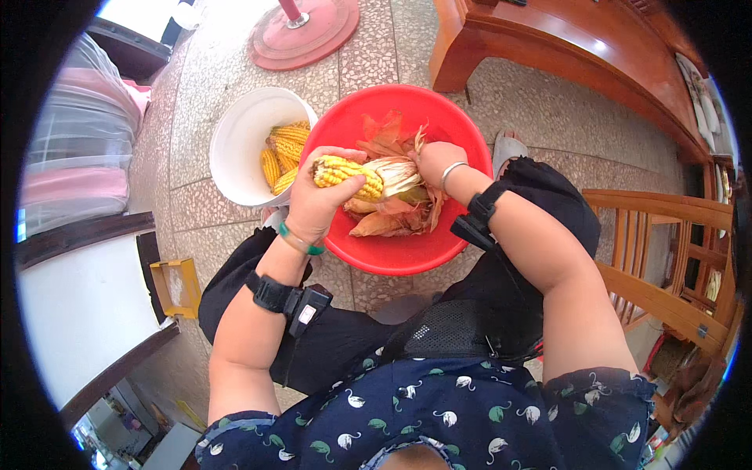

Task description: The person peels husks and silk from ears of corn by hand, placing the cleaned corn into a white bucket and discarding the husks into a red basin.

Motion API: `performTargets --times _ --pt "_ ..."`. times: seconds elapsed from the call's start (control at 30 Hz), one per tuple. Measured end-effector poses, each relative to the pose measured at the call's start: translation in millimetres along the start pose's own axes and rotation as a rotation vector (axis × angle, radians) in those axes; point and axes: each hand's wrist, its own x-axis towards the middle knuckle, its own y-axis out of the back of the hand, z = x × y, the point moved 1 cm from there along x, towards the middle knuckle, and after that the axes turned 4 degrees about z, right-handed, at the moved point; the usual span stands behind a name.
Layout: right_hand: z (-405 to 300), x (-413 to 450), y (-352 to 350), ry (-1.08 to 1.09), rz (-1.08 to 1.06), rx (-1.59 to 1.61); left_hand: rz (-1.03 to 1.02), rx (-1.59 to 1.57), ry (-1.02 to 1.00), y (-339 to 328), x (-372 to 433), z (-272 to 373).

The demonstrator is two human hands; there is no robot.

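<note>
My left hand (320, 197) is closed around an ear of yellow corn (348, 176), its thumb across the kernels and the bare tip pointing left. From the ear's other end, pale husk (400, 175) is folded back to the right, where my right hand (437, 161) grips it. Both hands are over a red plastic basin (405, 258). Inside lie dry brown husks (382, 224); whether they still cover ears, I cannot tell. At the basin's left, a white bucket (235, 147) contains several husked ears of corn (289, 144).
A round pink stand base (305, 35) rests on the tiled floor beyond the basin. A wooden bench (529, 41) stands at upper right, a slatted wooden chair (658, 264) at right. A yellow frame-like object (176, 288) is left of my knee.
</note>
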Motion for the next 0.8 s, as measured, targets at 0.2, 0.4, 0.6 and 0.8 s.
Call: performTargets --times 0.2,0.4,0.6,0.8 --pt "-4.0 -7.1 -15.1 0.015 -0.193 -0.289 0.040 -0.156 -0.065 15.2 -4.9 28.7" --pt "5.8 4.7 -42.6 0.112 -0.399 -0.294 0.131 -0.242 0.014 27.4 5.7 32.0" --pt "-2.4 4.7 -22.6 0.317 -0.258 1.216 0.201 -0.293 0.090 35.0 20.9 19.1" --pt "-18.3 -13.6 -3.0 0.484 -0.579 0.947 0.192 -0.322 0.167 20.3 31.6 10.5"
